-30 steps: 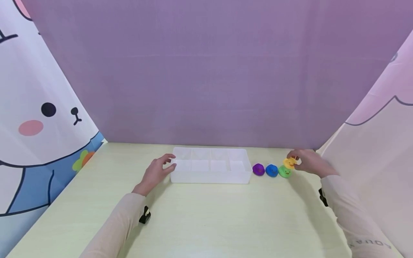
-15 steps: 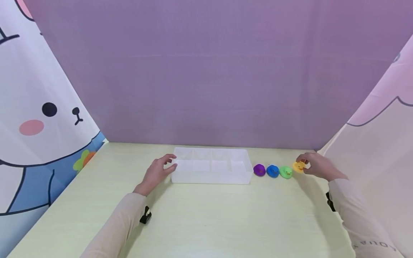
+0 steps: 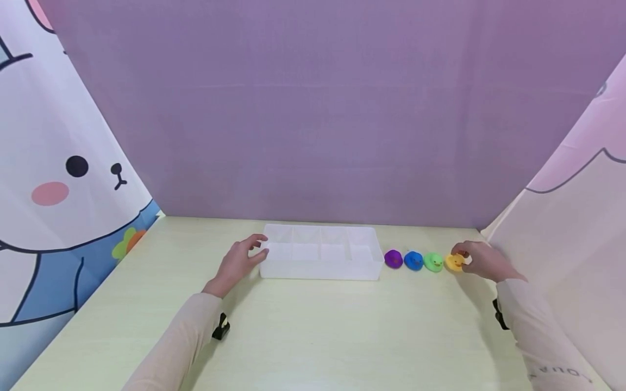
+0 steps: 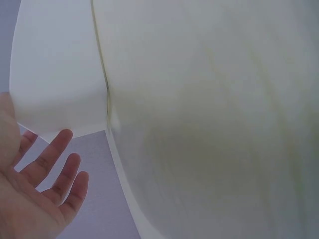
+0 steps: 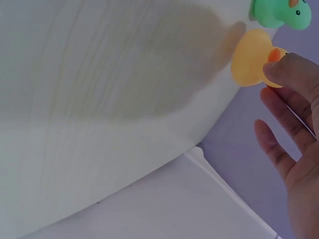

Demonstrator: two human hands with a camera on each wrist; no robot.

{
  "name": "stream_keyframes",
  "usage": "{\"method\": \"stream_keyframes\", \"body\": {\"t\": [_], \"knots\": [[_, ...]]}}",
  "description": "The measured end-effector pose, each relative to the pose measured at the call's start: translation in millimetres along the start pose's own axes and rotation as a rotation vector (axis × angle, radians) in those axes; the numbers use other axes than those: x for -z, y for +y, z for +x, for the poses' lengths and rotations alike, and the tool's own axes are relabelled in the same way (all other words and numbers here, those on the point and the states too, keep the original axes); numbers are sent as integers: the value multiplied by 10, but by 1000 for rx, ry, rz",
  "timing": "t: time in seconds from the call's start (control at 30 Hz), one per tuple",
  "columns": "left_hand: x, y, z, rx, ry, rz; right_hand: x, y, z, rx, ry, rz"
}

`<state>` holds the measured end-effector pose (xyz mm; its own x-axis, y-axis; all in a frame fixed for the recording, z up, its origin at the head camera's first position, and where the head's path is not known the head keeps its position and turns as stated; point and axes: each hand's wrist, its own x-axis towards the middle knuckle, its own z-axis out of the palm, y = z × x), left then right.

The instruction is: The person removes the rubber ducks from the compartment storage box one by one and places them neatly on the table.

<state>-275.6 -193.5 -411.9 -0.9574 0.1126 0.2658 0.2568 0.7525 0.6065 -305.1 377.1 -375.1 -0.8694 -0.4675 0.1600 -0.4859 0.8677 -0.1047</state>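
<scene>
My right hand [image 3: 485, 262] pinches a yellow rubber duck [image 3: 454, 263] between thumb and fingers at the right end of a row of ducks. In the right wrist view the thumb presses on the head of the yellow duck [image 5: 250, 59], close beside the green duck [image 5: 275, 13]. Left of it in the row sit the green duck [image 3: 433, 262], a blue duck [image 3: 413, 261] and a purple duck [image 3: 393, 259]. My left hand [image 3: 237, 266] rests its relaxed fingertips at the left end of a white divided box [image 3: 320, 271]; the left wrist view shows fingers spread by the box wall [image 4: 60, 64].
The box has several compartments in two rows and stands near the table's back edge. Behind the pale table [image 3: 313, 331] hangs a purple cloth [image 3: 313, 119]. Printed curtains [image 3: 73, 217] flank it on the left and right.
My right hand has carried the yellow duck from above the green one rightward, then down to the end of the row. My left hand has stayed at the box.
</scene>
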Motion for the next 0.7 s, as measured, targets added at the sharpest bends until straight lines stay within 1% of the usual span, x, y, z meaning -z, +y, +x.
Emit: {"method": "stream_keyframes", "body": {"t": [0.23,0.57,0.7], "knots": [[-12,3,1,-8,4,8,-83,34,-8,12,6,15],[-36,5,9,-4,9,10,-137,79,3,23,32,31],[-45,-1,16,-8,11,15,-156,106,22,24,29,36]]}}
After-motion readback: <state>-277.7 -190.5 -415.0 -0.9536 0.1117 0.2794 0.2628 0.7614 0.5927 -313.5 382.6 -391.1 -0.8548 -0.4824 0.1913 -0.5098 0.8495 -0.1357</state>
